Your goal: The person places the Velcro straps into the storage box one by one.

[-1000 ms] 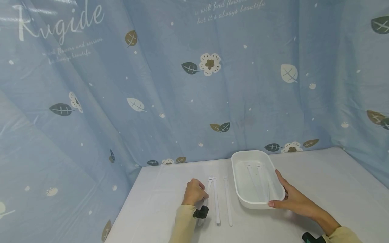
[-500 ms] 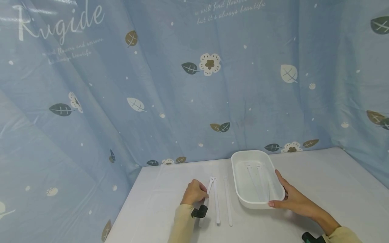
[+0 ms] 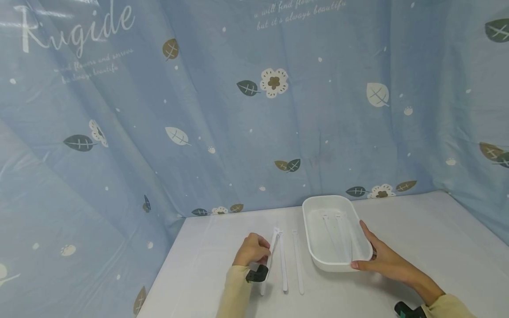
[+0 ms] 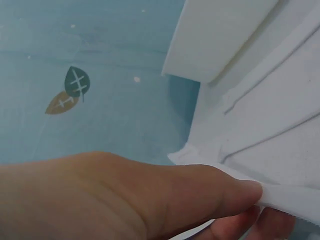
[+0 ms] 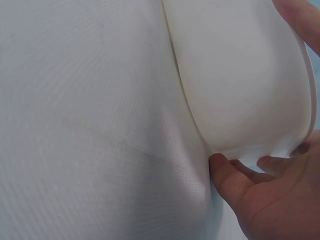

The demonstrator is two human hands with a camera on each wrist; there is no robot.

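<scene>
My left hand (image 3: 251,250) pinches a long white strap with a wider head (image 4: 290,197) between thumb and fingers, tilted with its head toward the back. Right of it, two more white straps lie lengthwise on the table: a nearer one (image 3: 283,265) and one farther right (image 3: 300,269). A white rectangular plastic tub (image 3: 332,266) stands to their right, with thin white straps (image 3: 343,236) visible inside. My right hand (image 3: 383,260) grips the tub's near right corner, thumb at the front rim and fingers along the side. In the right wrist view, fingertips reach low on the tub's wall (image 5: 245,75).
A white cloth covers the table (image 3: 210,251). Behind and on both sides hangs a blue curtain (image 3: 222,110) with leaf and flower prints. The tub stands near the table's back edge.
My left hand shifts slightly left, and the strap in it comes a little away from the neighbouring strap. The right hand and tub hold their place.
</scene>
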